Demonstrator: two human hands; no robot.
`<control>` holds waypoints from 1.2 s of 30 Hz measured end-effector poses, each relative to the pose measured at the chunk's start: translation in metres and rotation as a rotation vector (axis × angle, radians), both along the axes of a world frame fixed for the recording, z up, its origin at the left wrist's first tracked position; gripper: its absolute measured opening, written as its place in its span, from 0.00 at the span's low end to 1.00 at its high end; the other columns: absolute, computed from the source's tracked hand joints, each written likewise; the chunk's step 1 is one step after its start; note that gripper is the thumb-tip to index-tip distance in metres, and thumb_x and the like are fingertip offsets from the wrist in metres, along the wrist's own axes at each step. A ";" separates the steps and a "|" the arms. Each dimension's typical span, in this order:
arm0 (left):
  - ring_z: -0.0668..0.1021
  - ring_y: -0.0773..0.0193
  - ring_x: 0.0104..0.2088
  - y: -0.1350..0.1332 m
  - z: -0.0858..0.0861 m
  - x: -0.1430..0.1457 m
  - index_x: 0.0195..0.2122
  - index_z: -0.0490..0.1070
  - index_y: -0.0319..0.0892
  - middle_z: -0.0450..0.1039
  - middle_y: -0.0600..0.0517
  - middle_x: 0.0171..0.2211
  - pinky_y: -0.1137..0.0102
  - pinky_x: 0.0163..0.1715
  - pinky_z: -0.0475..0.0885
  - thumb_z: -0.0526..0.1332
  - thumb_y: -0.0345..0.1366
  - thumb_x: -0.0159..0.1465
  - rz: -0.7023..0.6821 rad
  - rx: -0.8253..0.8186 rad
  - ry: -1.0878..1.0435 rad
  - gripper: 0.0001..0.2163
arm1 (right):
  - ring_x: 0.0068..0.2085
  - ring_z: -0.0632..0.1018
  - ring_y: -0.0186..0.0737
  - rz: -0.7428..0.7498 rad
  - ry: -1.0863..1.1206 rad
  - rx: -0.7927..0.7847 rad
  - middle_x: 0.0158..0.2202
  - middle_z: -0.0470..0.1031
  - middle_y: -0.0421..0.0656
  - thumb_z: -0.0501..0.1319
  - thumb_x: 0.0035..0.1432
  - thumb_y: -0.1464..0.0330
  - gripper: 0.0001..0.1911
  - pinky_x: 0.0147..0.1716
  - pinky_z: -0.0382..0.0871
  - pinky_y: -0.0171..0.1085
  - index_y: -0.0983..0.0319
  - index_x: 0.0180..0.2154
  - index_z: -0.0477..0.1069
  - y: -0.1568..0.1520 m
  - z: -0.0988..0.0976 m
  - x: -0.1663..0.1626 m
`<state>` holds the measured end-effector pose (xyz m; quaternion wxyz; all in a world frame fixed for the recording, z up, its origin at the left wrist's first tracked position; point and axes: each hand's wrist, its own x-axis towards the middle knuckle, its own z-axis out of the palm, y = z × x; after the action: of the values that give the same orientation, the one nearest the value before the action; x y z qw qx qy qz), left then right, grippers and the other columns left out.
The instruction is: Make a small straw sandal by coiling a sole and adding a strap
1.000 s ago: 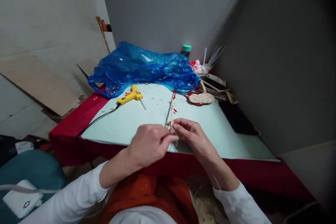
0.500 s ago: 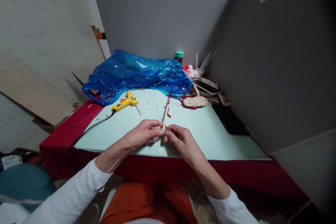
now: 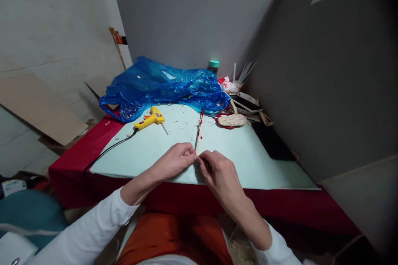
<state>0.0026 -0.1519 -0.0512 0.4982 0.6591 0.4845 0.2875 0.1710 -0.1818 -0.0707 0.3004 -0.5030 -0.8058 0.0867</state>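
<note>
A thin pale braided cord (image 3: pixel 198 136) with red bits along it runs from near the blue bag toward me. At its near end, my left hand (image 3: pixel 180 158) pinches the cord with thumb and curled fingers. My right hand (image 3: pixel 217 169) pinches the same end from the other side, its fingertips almost touching the left ones. The strands between the fingertips are mostly hidden. Beyond the hands, a yellow glue gun (image 3: pixel 151 119) lies on its side to the left, and an oval woven straw piece (image 3: pixel 231 120) with red underneath lies to the right.
A crumpled blue plastic bag (image 3: pixel 164 85) spreads across the back of the pale-green-covered table (image 3: pixel 133 163). Sticks in a cup (image 3: pixel 239 84) and a green-lidded jar (image 3: pixel 214 66) stand behind it. A flat black object (image 3: pixel 273 145) lies at right. The glue gun's black cable (image 3: pixel 108 149) hangs off the left edge.
My fingers have closed more tightly at the cord's near end, the left hand curling and the right turning knuckles-up. The view has shifted slightly; the things on the table stay put.
</note>
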 end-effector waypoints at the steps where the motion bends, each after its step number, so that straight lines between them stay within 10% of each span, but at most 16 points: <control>1: 0.59 0.69 0.24 0.000 0.001 0.000 0.27 0.65 0.40 0.56 0.60 0.21 0.74 0.24 0.53 0.59 0.38 0.57 -0.007 0.002 0.005 0.07 | 0.31 0.69 0.42 -0.009 -0.027 0.058 0.28 0.71 0.44 0.55 0.64 0.72 0.09 0.29 0.55 0.38 0.62 0.31 0.70 -0.001 -0.001 0.000; 10: 0.58 0.71 0.22 -0.001 0.004 0.001 0.26 0.63 0.41 0.56 0.60 0.20 0.75 0.21 0.51 0.60 0.40 0.57 -0.030 -0.080 -0.029 0.09 | 0.31 0.64 0.42 -0.109 -0.125 0.455 0.26 0.69 0.44 0.54 0.65 0.77 0.13 0.32 0.57 0.41 0.62 0.28 0.71 -0.013 -0.001 -0.012; 23: 0.48 0.75 0.14 -0.006 0.002 -0.005 0.30 0.63 0.42 0.47 0.65 0.14 0.76 0.13 0.44 0.59 0.45 0.61 -0.048 -0.284 -0.244 0.12 | 0.31 0.65 0.43 -0.010 -0.167 0.594 0.29 0.73 0.48 0.52 0.65 0.80 0.12 0.31 0.57 0.42 0.67 0.40 0.74 -0.017 -0.014 -0.017; 28: 0.49 0.77 0.14 -0.007 0.001 -0.007 0.30 0.64 0.41 0.48 0.65 0.13 0.76 0.13 0.42 0.63 0.44 0.59 -0.034 -0.273 -0.274 0.13 | 0.31 0.68 0.42 0.046 -0.120 0.514 0.30 0.74 0.47 0.53 0.66 0.76 0.11 0.31 0.59 0.41 0.65 0.39 0.74 -0.021 -0.009 -0.014; 36: 0.49 0.76 0.15 -0.009 0.002 -0.004 0.32 0.66 0.40 0.49 0.64 0.15 0.75 0.15 0.42 0.63 0.45 0.59 -0.001 -0.195 -0.245 0.13 | 0.32 0.75 0.40 0.064 0.490 -0.238 0.32 0.77 0.44 0.54 0.67 0.60 0.14 0.34 0.66 0.37 0.62 0.42 0.74 0.005 0.007 0.003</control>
<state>-0.0019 -0.1611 -0.0496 0.6154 0.5677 0.4453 0.3173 0.1737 -0.1769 -0.0634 0.4225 -0.4729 -0.7086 0.3093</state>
